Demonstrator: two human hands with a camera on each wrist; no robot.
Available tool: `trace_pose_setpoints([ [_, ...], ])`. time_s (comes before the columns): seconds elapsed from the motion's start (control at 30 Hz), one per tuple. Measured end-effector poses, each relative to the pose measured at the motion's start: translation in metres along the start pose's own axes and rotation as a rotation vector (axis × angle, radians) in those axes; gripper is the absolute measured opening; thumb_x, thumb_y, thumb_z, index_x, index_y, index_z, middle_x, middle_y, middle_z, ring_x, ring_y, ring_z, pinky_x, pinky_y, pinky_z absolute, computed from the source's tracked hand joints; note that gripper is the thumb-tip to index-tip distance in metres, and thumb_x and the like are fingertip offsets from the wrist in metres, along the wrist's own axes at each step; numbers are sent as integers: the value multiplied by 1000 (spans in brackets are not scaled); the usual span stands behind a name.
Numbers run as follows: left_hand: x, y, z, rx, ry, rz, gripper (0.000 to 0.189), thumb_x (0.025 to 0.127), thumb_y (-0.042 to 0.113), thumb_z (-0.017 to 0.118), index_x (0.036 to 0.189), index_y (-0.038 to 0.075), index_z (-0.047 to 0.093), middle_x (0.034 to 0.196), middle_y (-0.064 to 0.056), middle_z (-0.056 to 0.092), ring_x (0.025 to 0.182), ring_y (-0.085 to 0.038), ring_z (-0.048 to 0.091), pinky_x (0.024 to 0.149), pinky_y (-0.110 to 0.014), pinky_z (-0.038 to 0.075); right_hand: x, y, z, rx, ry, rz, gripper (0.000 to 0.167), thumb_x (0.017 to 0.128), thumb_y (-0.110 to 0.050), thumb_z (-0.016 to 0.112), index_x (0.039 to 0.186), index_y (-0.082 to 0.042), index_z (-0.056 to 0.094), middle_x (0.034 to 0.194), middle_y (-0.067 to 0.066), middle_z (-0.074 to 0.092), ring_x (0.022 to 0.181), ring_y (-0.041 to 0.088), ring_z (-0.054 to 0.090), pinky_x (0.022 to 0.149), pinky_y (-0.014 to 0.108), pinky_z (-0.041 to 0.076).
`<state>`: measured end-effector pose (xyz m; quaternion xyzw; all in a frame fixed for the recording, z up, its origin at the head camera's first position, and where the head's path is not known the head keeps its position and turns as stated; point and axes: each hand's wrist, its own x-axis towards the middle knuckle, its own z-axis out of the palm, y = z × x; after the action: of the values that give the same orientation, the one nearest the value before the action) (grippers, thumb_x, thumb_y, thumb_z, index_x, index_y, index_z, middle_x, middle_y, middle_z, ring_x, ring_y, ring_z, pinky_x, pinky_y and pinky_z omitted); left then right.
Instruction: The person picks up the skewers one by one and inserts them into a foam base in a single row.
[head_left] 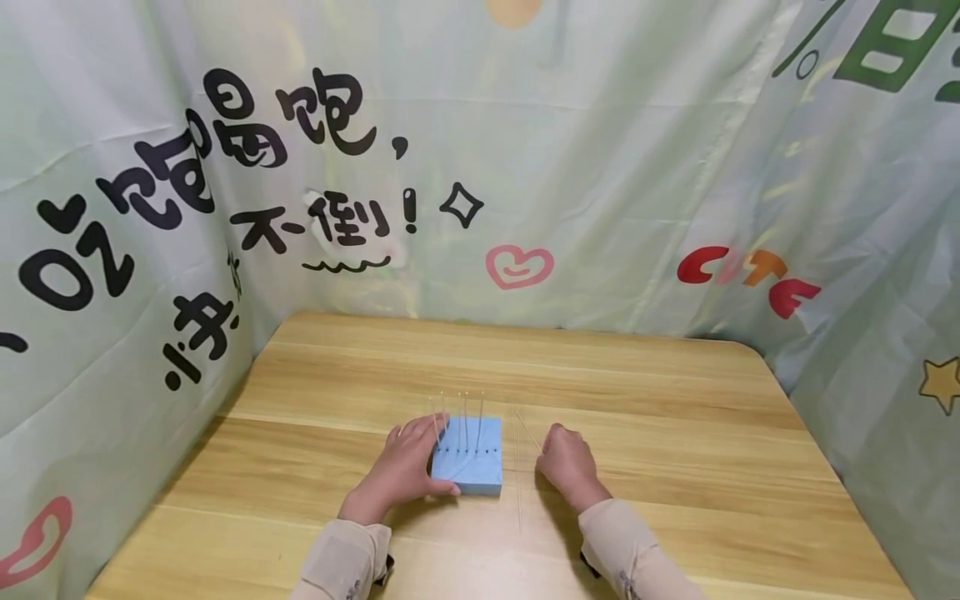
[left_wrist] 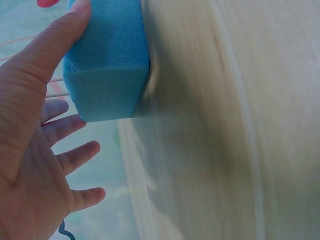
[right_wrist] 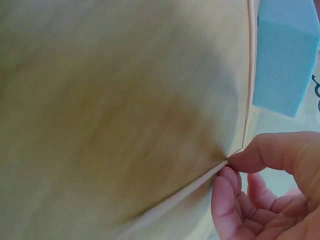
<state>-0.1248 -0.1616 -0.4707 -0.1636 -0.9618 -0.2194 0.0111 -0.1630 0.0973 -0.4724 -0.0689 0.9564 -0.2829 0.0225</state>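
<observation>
A light blue foam block (head_left: pixel 487 471) lies on the table with a row of small dark holes across its top. Several thin wooden sticks (head_left: pixel 481 421) stand upright in the holes toward its left, while the rightmost holes hold none. My left hand (head_left: pixel 405 462) steadies the block from the left, thumb (left_wrist: pixel 55 42) on its front side and the fingertips around toward the back. To the right of the block, my right hand (head_left: pixel 570 467) pinches one thin wooden stick (right_wrist: pixel 185 192) by thumb and index finger, close over the tabletop.
More thin wooden sticks (head_left: pixel 519 492) lie lengthwise on the table between the block and my right hand. The wooden table (head_left: pixel 675 400) has rounded far corners. Printed fabric curtains (head_left: pixel 585 183) enclose it behind and on both sides.
</observation>
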Motion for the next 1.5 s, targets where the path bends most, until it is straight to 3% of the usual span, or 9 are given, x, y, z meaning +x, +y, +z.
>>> trace_pose_setpoints([
  [0.07, 0, 0, 0, 2, 1, -1, 111, 60, 54, 82, 145, 3, 34, 147, -14, 38, 133, -35, 33, 108, -59, 21, 0, -2, 1, -32, 9, 9, 25, 68, 8, 54, 62, -10, 39, 52, -3, 32, 47, 12, 29, 42, 22, 24],
  [0.3, 0, 0, 0, 3, 7, -1, 110, 60, 53, 82, 145, 3, 34, 147, -14, 38, 133, -36, 33, 107, -60, 21, 3, -4, 3, -96, 19, 38, 13, 70, 3, 63, 75, 2, 51, 63, 9, 51, 55, 22, 46, 46, 31, 40],
  [0.5, -1, 1, -1, 2, 5, 7, 110, 61, 54, 82, 145, 3, 34, 147, -14, 38, 133, -36, 33, 107, -60, 21, 2, 1, -2, 12, 28, 69, 25, 71, 1, 61, 64, -7, 39, 56, 0, 33, 50, 15, 31, 45, 25, 28],
  [0.57, -1, 0, -1, 3, 6, 8, 110, 61, 54, 82, 145, 3, 34, 147, -14, 38, 133, -36, 33, 107, -60, 21, 1, 1, -6, 74, 71, 43, 24, 70, 1, 58, 61, -9, 38, 55, -3, 32, 51, 12, 31, 47, 24, 28],
  [0.7, 0, 0, 0, 7, 13, 11, 110, 60, 54, 82, 145, 3, 34, 147, -15, 38, 133, -36, 33, 107, -60, 21, 4, 0, -15, 200, 175, -27, 5, 70, 0, 55, 68, -5, 56, 60, -3, 48, 56, 11, 43, 54, 25, 38],
  [0.8, 0, 0, 0, 6, 12, 11, 110, 60, 54, 82, 145, 3, 34, 147, -15, 38, 133, -36, 33, 107, -60, 22, 6, -2, -22, 270, 222, -55, 10, 72, 0, 55, 77, -2, 63, 66, 0, 56, 61, 11, 49, 59, 24, 43],
  [1.07, -1, 0, 1, -9, 4, -1, 110, 60, 53, 83, 145, 3, 35, 146, -14, 38, 133, -36, 33, 107, -60, 21, 3, -14, -41, 460, 323, -188, 1, 82, 1, 64, 81, 1, 64, 76, 7, 65, 70, 15, 60, 61, 22, 52],
  [1.33, -2, -2, 3, 9, -7, -9, 111, 61, 54, 82, 146, 3, 33, 147, -14, 38, 133, -35, 33, 107, -59, 22, -3, -28, -52, 492, 427, -404, 6, 82, 4, 67, 82, -1, 66, 81, 11, 65, 73, 17, 62, 64, 23, 55],
  [1.5, 1, -2, 1, 20, 0, -6, 111, 61, 55, 81, 146, 4, 33, 147, -13, 38, 134, -34, 34, 107, -59, 22, -6, -39, -58, 501, 448, -510, 9, 79, 11, 66, 83, 3, 65, 82, 13, 65, 74, 19, 63, 66, 22, 55],
])
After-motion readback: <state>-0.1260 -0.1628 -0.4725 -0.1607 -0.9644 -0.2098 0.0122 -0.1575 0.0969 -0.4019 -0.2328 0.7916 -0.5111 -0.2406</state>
